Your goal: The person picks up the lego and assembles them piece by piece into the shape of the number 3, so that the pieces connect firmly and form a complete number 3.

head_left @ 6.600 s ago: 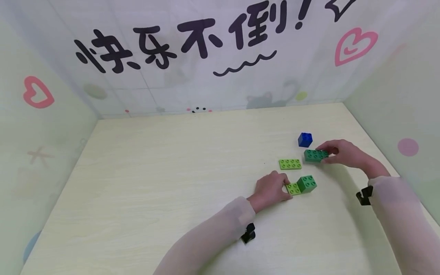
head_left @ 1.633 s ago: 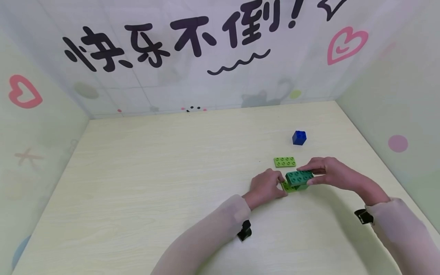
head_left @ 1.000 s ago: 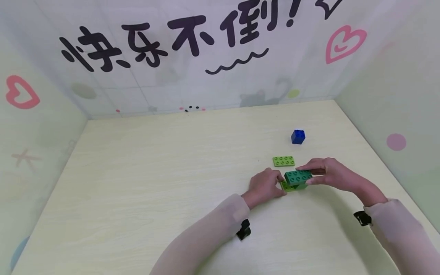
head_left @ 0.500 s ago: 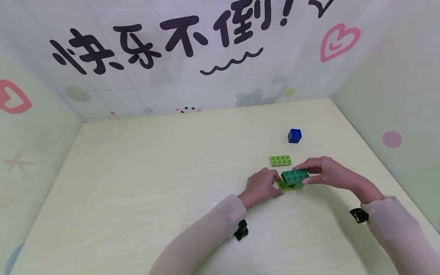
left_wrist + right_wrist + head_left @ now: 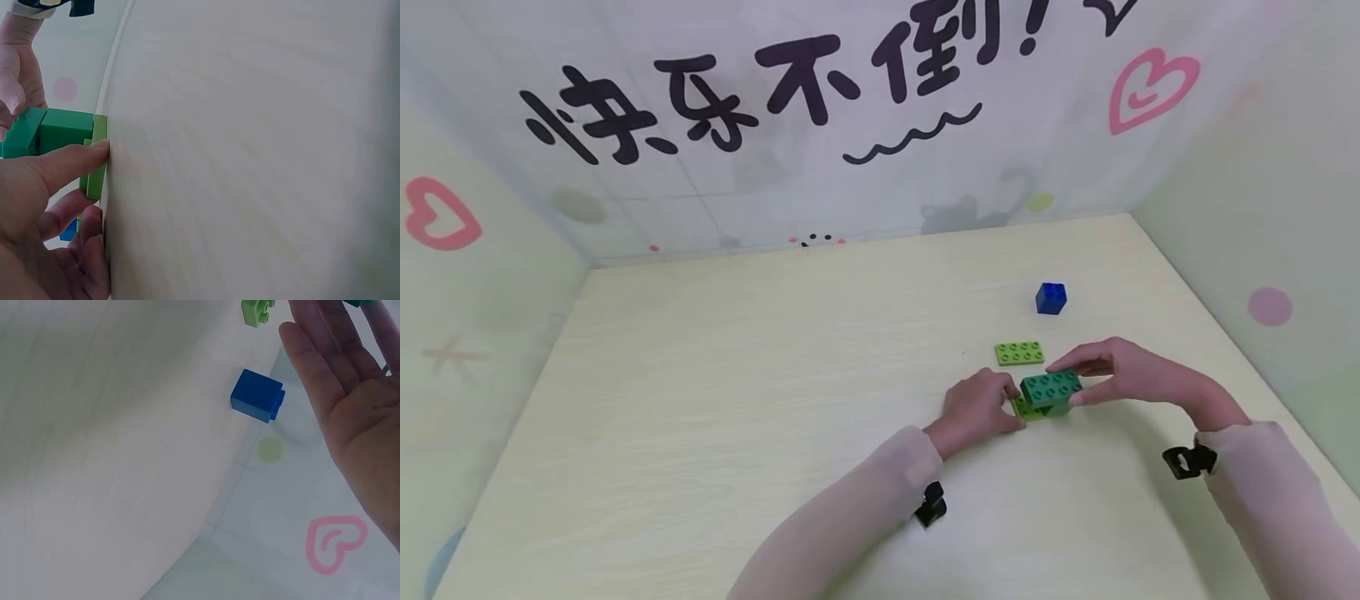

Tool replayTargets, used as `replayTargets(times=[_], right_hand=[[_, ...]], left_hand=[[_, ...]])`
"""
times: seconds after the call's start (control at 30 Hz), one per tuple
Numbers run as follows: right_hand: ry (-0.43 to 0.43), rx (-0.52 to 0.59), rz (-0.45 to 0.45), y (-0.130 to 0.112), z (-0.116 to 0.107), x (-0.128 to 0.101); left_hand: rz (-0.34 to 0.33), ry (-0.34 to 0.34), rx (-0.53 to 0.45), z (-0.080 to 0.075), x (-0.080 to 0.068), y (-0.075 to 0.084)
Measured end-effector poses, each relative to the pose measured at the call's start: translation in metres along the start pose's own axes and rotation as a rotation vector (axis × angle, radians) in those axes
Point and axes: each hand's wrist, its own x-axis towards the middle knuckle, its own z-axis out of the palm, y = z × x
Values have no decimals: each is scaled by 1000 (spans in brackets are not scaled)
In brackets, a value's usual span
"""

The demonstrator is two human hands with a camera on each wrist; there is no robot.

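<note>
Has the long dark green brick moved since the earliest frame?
Yes. The dark green brick lay beyond the loose light green plate, close to the blue cube; now the right hand holds it nearer, atop the stack.

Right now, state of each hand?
Left hand: pinching the light green plate at the stack's base.
Right hand: holding the dark green brick on top.

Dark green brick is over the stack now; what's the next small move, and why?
Probably press the dark green brick straight down. The right hand pinches it above the small stack, which the left hand steadies at the light green plate. Whether its studs have seated isn't clear.
</note>
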Motion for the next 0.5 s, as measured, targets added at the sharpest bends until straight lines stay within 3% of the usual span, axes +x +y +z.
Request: replayTargets(times=[0.2,0.5], right_hand=[[-12,59,32,3,-14,0],[97,42,171,11,-36,6]], left_hand=[[7,-6,-10,0,0,0],[0,-10,-15,1,0,-1]])
